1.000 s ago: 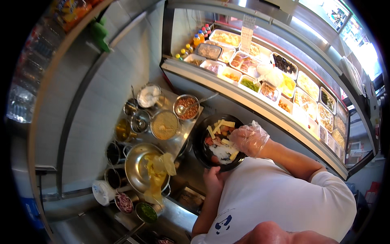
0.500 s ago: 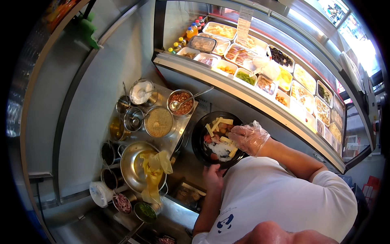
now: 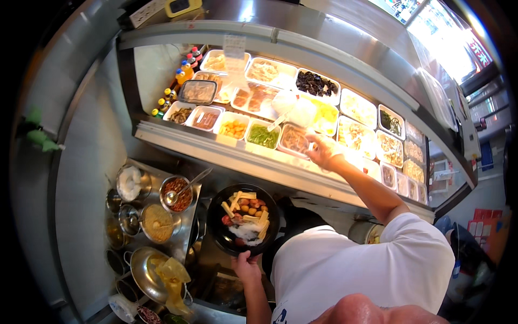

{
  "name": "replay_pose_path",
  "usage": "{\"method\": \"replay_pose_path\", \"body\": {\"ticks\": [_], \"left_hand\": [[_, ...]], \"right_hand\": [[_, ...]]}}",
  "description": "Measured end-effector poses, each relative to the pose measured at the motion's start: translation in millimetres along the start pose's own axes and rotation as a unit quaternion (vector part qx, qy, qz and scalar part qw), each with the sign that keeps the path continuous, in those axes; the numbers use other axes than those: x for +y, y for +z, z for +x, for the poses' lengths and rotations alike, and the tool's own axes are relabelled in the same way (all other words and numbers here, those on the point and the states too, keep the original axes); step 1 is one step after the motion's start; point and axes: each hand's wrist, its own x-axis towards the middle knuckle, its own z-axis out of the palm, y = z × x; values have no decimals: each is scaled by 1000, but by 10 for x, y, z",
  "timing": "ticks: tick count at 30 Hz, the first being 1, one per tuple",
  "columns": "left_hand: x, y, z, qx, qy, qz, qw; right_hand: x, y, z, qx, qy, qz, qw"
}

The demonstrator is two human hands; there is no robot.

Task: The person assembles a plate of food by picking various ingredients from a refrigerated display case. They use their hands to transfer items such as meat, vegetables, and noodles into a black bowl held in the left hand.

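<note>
My left hand [image 3: 248,264] grips the near rim of a round black bowl [image 3: 215,237]. Pale yellow sticks [image 3: 248,195], small round brown balls [image 3: 252,210], reddish pieces and a white, stringy heap [image 3: 247,233] lie in that bowl. My right hand [image 3: 325,153], in a clear plastic glove, reaches into the lit display case. Its fingers are spread at the right edge of a white tray of sliced meat [image 3: 295,141], with nothing seen in them. Glare blurs the glove's outline.
Trays of food fill the case, among them greens [image 3: 263,135] and black fungus [image 3: 315,85]. Its front ledge [image 3: 216,153] runs between me and the trays. On the left counter stand a chili bowl [image 3: 177,194] with a spoon and a steel pot [image 3: 144,272] with a yellow bag.
My right hand has left the black bowl and moved up and away into the display case. My left hand still holds the bowl. The view has shifted toward the case.
</note>
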Motion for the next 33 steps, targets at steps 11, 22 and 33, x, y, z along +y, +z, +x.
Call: {"method": "replay_pose_path", "body": {"ticks": [11,22,33], "left_hand": [[-973,1826,542,-44,-2,-44,998],[-1223,2461,904,-79,35,-25,996],[-1353,2561,959,-76,43,-13,996]], "right_hand": [[3469,-270,3232,67,253,-77,962],[3235,88,4232,8,190,-142,971],[3675,324,4463,114,95,-152,977]]}}
